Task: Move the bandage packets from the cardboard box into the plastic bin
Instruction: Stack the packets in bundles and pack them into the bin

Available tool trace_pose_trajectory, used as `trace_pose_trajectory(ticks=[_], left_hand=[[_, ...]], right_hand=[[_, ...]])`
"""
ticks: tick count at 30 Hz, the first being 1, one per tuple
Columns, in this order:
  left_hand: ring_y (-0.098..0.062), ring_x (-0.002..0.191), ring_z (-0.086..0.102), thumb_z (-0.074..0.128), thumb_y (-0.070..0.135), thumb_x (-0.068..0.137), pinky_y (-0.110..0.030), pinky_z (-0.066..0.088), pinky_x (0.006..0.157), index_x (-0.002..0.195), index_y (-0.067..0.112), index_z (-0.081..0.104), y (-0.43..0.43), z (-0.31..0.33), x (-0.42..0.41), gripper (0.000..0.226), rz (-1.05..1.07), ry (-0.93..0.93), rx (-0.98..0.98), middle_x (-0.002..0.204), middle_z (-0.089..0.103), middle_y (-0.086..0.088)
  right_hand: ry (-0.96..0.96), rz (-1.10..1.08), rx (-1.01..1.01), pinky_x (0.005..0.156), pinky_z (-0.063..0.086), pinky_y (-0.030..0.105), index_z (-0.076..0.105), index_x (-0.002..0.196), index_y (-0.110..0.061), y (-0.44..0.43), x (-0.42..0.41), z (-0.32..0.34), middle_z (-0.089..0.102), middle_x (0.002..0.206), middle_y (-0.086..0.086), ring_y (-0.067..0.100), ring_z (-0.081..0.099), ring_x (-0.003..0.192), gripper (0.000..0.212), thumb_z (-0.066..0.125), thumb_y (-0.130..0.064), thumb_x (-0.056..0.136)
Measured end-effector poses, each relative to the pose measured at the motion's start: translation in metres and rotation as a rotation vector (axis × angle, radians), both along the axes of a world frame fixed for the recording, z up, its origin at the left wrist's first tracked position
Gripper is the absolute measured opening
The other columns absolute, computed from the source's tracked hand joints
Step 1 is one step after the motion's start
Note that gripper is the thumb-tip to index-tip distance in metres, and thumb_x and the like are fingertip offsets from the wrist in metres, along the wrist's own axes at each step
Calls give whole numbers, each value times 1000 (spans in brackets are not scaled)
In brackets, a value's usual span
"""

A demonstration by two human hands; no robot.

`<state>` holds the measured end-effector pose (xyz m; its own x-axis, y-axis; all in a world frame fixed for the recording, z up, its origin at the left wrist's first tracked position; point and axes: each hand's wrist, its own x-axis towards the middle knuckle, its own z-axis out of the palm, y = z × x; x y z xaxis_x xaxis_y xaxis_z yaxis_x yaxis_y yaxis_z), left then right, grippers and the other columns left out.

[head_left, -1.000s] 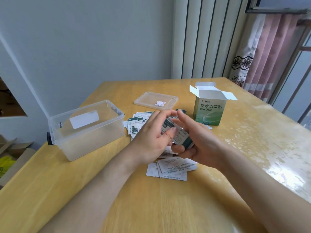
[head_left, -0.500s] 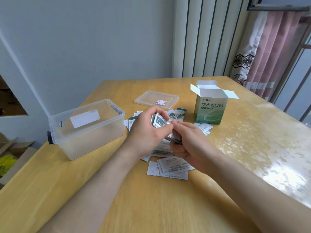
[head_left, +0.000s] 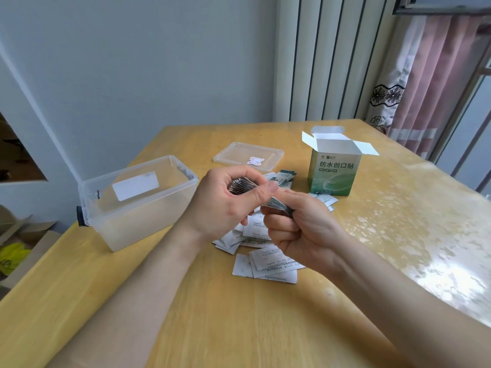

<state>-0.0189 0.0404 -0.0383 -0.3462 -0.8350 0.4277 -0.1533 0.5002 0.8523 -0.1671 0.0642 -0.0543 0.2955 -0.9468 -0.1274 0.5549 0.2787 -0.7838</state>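
A stack of bandage packets point(head_left: 243, 185) is held edge-on above the table between both hands. My left hand point(head_left: 223, 205) curls round its left end, thumb pressed on top. My right hand point(head_left: 300, 232) grips the right end with curled fingers. Several loose packets point(head_left: 268, 264) lie scattered on the wooden table below and behind my hands. The green-and-white cardboard box point(head_left: 334, 171) stands upright to the right, flaps open. The clear plastic bin point(head_left: 138, 203) sits to the left with no lid on; I see no packets in it.
The bin's clear lid point(head_left: 248, 156) lies flat behind the packets. The table point(head_left: 212, 328) carries a shiny plastic cover point(head_left: 414, 221) on its right side. A wall and a radiator stand behind; cardboard and a yellow bag lie on the floor at left.
The stack has been squared up and turned edge-on between my hands. Both hands have closed tighter round it and lifted slightly.
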Motion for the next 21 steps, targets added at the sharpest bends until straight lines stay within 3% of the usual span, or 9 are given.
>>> trace_pose_trajectory(ticks=[4,8,11,13,15,16,19,21], left_hand=[[-20,36,48,68,30,88,-22,39,40,69,15,65,1,-4,-7,25,155,18,-56,45,53,-5],[-20,33,43,61,28,94,-20,32,35,59,14,55,-5,-3,1,38,180,11,36,44,47,-12],[-20,35,43,59,32,92,-18,29,35,64,-5,49,-10,-6,3,47,151,-38,118,49,45,-14],[-20,34,42,57,30,93,-18,29,37,66,-6,45,-11,-8,1,47,180,-81,146,48,44,-12],[-19,36,43,56,31,91,-22,32,40,65,-2,46,-11,-10,-1,44,214,-122,130,46,44,-10],[-20,38,45,55,35,89,-26,36,41,64,1,48,-11,-10,-2,43,226,-150,110,47,46,-15],[-22,45,47,51,44,87,-37,45,48,64,7,52,-9,-9,-6,45,269,-238,57,54,56,-19],[-20,45,44,51,45,93,-37,42,50,68,4,55,-9,-9,-8,48,284,-268,59,48,51,-8]], right_hand=[[37,50,-40,31,20,13,52,111,-12,0,2,-1,45,58,3,3,21,35,16,44,-21,101],[174,107,-43,39,25,14,61,85,-14,3,2,-3,52,60,0,8,36,42,26,58,-39,89],[354,195,-186,58,42,21,72,85,-16,3,-5,-4,67,81,5,15,57,63,30,63,-44,83],[436,234,-263,78,51,31,69,93,-9,1,-11,-3,71,96,12,25,64,84,34,70,-40,81],[494,232,-297,100,43,52,64,90,-4,0,-14,-3,71,97,17,36,64,96,39,78,-36,74],[513,227,-315,104,36,59,63,85,-5,0,-14,-3,71,95,18,38,64,97,38,81,-35,71],[524,222,-339,102,34,63,60,81,-5,1,-12,-3,70,91,21,37,64,96,41,85,-34,65],[515,221,-331,92,44,53,59,81,-2,1,-12,-4,66,91,26,35,66,91,43,85,-32,64]])
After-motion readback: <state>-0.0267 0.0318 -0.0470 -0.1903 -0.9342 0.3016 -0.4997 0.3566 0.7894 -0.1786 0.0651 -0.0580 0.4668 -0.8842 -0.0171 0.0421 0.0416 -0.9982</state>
